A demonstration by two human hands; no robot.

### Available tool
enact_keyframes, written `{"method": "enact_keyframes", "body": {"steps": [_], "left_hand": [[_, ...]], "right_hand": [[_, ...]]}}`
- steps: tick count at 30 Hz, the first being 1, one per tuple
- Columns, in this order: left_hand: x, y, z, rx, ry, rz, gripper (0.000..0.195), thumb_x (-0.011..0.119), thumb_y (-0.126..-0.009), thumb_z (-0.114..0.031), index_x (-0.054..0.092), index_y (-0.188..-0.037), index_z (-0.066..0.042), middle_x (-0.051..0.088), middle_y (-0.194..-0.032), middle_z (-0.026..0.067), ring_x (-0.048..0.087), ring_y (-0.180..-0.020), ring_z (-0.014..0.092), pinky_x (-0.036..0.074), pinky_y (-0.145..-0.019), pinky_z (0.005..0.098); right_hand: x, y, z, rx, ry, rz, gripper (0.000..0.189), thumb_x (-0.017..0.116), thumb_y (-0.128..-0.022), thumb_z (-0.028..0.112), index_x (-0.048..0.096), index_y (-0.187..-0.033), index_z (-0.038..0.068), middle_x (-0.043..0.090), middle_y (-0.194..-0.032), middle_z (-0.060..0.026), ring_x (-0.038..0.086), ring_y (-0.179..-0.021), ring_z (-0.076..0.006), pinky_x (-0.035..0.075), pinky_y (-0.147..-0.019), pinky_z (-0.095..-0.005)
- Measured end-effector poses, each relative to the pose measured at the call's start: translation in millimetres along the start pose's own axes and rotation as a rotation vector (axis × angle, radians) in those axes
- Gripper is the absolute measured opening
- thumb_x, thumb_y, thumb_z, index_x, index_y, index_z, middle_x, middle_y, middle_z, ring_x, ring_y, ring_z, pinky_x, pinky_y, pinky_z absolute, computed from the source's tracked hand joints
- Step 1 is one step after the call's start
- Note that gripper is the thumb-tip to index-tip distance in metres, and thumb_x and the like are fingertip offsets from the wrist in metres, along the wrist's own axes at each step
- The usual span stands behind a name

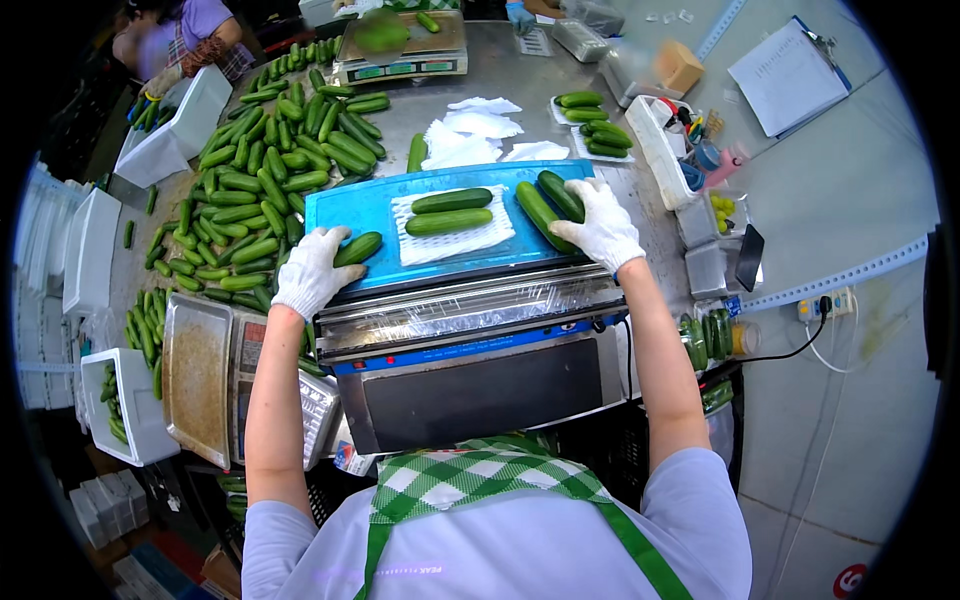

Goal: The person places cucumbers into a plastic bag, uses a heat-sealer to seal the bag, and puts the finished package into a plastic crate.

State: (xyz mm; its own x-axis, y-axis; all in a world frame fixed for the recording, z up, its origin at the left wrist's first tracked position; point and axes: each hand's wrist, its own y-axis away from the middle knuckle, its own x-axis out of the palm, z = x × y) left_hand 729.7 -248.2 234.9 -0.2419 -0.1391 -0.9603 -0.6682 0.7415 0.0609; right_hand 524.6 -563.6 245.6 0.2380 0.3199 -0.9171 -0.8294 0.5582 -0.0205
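My left hand (319,268), in a white knit glove, holds one cucumber (360,249) at the left end of a blue board (382,199). At the board's right end my right hand (598,223), gloved the same way, is on two cucumbers (541,216) lying side by side. Between the hands, two more cucumbers (450,221) rest on a white foam net sheet (499,244). A film wrapping machine (480,315) stands just below the board, nearest my body. White foam net pieces (469,131) lie beyond the board.
Heaped cucumbers (255,195) cover the table's left side. A scale (405,64) stands at the back, a tray-topped scale (196,375) at the near left. White foam boxes (129,405) flank the left edge; a tool box (656,161) is right. A co-worker (184,37) is at back left.
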Motion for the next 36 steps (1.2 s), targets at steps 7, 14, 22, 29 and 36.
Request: {"method": "enact_keyframes", "body": {"steps": [7,14,22,29,36], "left_hand": [[-4.1,2.8,-21.4,0.213,0.065,-0.379,0.021,0.063,-0.074,-0.024,0.061,-0.089,-0.009,0.059,-0.081,0.0104,0.058,-0.08,0.028,0.047,-0.068,0.0367],[24.0,-14.5,-115.5,0.341,-0.089,-0.135,0.015,0.056,-0.078,-0.025,0.06,-0.077,-0.01,0.061,-0.068,0.0086,0.062,-0.065,0.026,0.049,-0.053,0.0381],[50.5,-35.9,-131.7,0.328,-0.257,-0.079,0.013,0.049,-0.077,-0.01,0.06,-0.072,-0.007,0.063,-0.066,0.0112,0.064,-0.062,0.025,0.049,-0.047,0.0359],[62.4,-15.7,-125.5,0.442,-0.25,-0.358,0.01,0.051,-0.076,-0.012,0.056,-0.068,-0.009,0.057,-0.053,0.0065,0.06,-0.049,0.022,0.046,-0.04,0.0354],[64.2,-6.1,-126.1,0.439,-0.244,-0.188,0.009,0.051,-0.075,-0.012,0.059,-0.07,-0.009,0.06,-0.057,0.0078,0.062,-0.054,0.023,0.048,-0.043,0.0362]], "right_hand": [[17.7,1.0,22.1,-0.068,0.29,0.022,0.057,0.074,-0.061,0.036,0.059,-0.105,0.003,0.036,-0.132,-0.025,0.033,-0.123,-0.0374,0.03,-0.101,-0.0376],[39.0,-2.6,4.3,-0.051,0.124,-0.079,0.047,0.071,-0.064,0.034,0.061,-0.096,0.002,0.036,-0.132,-0.0235,0.033,-0.122,-0.0362,0.028,-0.101,-0.0382],[-7.0,-2.4,13.7,-0.144,-0.173,-0.01,0.044,0.066,-0.069,0.033,0.061,-0.106,0.009,0.039,-0.13,-0.0236,0.041,-0.117,-0.0369,0.035,-0.097,-0.0376],[2.8,-10.2,75.8,-0.531,-0.108,0.225,0.042,0.064,-0.071,0.029,0.058,-0.107,0.01,0.053,-0.099,-0.015,0.05,-0.096,-0.0319,0.041,-0.084,-0.0364],[26.8,-11.5,82.3,-0.689,-0.013,0.272,0.041,0.063,-0.073,0.026,0.056,-0.109,0.008,0.056,-0.092,-0.0157,0.054,-0.09,-0.0328,0.044,-0.08,-0.0389]]}}
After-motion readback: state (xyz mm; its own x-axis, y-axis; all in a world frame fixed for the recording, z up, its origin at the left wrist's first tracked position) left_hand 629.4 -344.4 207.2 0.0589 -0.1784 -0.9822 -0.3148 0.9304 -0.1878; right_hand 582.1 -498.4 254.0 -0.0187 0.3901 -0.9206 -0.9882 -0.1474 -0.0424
